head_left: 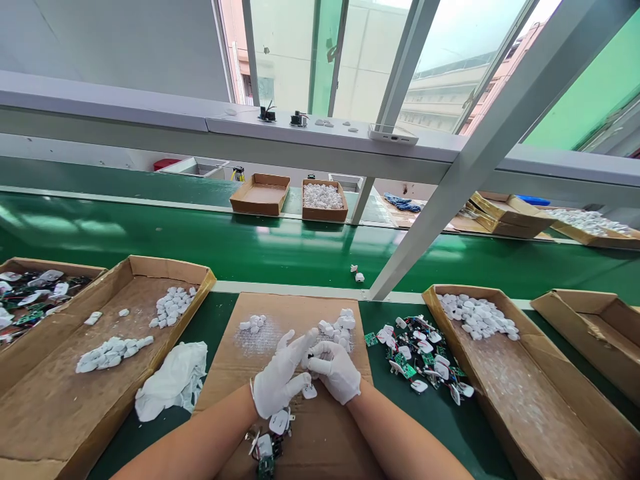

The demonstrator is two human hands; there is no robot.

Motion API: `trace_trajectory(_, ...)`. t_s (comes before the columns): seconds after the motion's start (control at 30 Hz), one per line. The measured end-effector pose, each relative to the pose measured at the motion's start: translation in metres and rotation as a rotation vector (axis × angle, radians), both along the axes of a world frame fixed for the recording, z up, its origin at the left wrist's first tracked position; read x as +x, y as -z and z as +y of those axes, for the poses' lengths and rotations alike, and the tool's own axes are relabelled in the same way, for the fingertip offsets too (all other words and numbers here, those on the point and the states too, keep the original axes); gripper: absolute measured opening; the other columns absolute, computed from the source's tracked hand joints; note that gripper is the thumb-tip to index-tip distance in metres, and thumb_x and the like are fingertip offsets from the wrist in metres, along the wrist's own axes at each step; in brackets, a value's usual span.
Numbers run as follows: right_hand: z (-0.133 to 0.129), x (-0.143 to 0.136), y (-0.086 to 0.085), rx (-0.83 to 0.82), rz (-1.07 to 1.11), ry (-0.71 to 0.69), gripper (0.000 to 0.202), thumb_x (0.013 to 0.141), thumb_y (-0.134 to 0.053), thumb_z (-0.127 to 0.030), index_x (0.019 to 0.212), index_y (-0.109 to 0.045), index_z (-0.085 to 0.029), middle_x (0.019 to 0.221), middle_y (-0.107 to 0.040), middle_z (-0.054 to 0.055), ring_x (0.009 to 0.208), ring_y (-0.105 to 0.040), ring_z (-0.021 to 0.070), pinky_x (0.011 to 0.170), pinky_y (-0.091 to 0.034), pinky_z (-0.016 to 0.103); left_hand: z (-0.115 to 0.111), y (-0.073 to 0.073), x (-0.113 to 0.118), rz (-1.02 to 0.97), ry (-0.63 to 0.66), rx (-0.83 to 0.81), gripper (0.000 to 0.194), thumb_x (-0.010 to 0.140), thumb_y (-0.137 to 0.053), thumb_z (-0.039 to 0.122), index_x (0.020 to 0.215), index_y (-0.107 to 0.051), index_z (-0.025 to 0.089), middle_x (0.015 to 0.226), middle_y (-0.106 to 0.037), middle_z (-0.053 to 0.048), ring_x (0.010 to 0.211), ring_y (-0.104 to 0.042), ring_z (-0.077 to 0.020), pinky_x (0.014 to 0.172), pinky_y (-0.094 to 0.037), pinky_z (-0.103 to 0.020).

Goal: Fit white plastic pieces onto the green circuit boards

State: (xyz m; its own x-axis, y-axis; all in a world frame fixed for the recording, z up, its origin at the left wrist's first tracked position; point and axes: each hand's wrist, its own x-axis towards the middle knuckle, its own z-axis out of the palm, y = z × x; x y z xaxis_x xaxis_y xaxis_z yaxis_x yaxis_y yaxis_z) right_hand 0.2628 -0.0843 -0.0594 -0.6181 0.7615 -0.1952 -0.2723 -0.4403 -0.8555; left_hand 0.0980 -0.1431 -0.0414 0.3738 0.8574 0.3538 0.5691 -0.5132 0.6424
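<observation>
Both my hands wear white gloves and meet over a cardboard sheet (320, 440). My right hand (340, 373) is closed, its fingers pinched around a small white plastic part (309, 391) that shows below the fingertips; a dark bit shows beside them. My left hand (283, 377) has its fingers stretched out and its thumb apart, with the fingertips close to the right hand's. Just beyond the hands lies a heap of white plastic pieces (343, 327), and a smaller group of white pieces (254, 324) sits further left. Nearer me are white-cased parts with wires and circuit boards (270, 437).
Circuit boards with white casings (425, 357) are piled at right. Cardboard trays with white pieces stand on the left (60, 400) and right (530, 387). A crumpled white cloth (173, 380) lies by the left tray. A slanted metal post (440, 193) rises beyond, before the green conveyor belt (250, 243).
</observation>
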Motion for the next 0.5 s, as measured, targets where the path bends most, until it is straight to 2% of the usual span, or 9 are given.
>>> trace_trajectory(0.1,-0.0023,-0.0014,-0.0062,0.054,-0.065,-0.036,0.031,0.059,-0.085,-0.031,0.075,-0.066,-0.012,0.072,-0.068,0.004,0.058,-0.057,0.012,0.054,-0.043,0.025,-0.0039,0.0033,0.002,-0.168,-0.094,-0.055,0.081,0.091,-0.031,0.063,0.153,0.002,0.021,0.159,-0.012,-0.015,0.145,-0.013,-0.035,0.116,-0.006,-0.056)
trace_trajectory(0.17,-0.0044,-0.0033,-0.0074,0.064,-0.112,-0.045,0.036,0.053,-0.088,-0.03,0.075,-0.066,-0.012,0.067,-0.067,0.003,0.058,-0.058,0.0134,0.054,-0.044,0.025,-0.0037,0.0034,0.0033,-0.218,-0.051,-0.07,0.091,0.086,-0.029,0.072,0.153,0.004,0.019,0.159,-0.007,-0.016,0.146,-0.008,-0.037,0.116,-0.003,-0.057)
trace_trajectory(0.27,-0.0064,-0.006,-0.0053,0.038,-0.125,-0.055,0.041,0.045,-0.09,-0.03,0.068,-0.061,-0.013,0.06,-0.063,0.0,0.054,-0.056,0.0126,0.052,-0.043,0.026,-0.0005,0.0002,0.0039,-0.196,0.09,-0.087,0.094,0.083,-0.03,0.075,0.153,0.001,0.02,0.158,-0.015,-0.016,0.145,-0.012,-0.0362,0.116,0.002,-0.057)
trace_trajectory(0.37,-0.0064,-0.0067,-0.0024,0.049,-0.089,-0.073,0.039,0.045,-0.09,-0.028,0.066,-0.06,-0.013,0.062,-0.064,0.0,0.055,-0.056,0.0126,0.054,-0.044,0.026,0.0021,-0.0014,0.0034,-0.151,0.154,-0.124,0.096,0.081,-0.036,0.076,0.153,-0.004,0.021,0.156,-0.023,-0.017,0.144,-0.019,-0.0362,0.116,0.005,-0.057)
trace_trajectory(0.43,-0.0056,-0.0059,-0.0018,0.06,-0.07,-0.061,0.036,0.048,-0.089,-0.027,0.068,-0.063,-0.013,0.063,-0.065,0.001,0.056,-0.056,0.0124,0.055,-0.044,0.025,0.0028,0.0008,0.0028,-0.181,0.142,-0.14,0.101,0.077,-0.041,0.078,0.153,-0.007,0.02,0.156,-0.023,-0.017,0.143,-0.02,-0.0369,0.116,0.0,-0.058)
trace_trajectory(0.5,-0.0047,-0.0045,-0.0029,0.051,-0.044,-0.046,0.033,0.052,-0.087,-0.027,0.071,-0.065,-0.012,0.065,-0.066,0.001,0.055,-0.056,0.012,0.054,-0.044,0.025,0.004,0.0042,0.0012,-0.256,0.07,-0.149,0.107,0.073,-0.049,0.078,0.152,-0.01,0.019,0.155,-0.024,-0.018,0.142,-0.024,-0.0365,0.116,-0.012,-0.057)
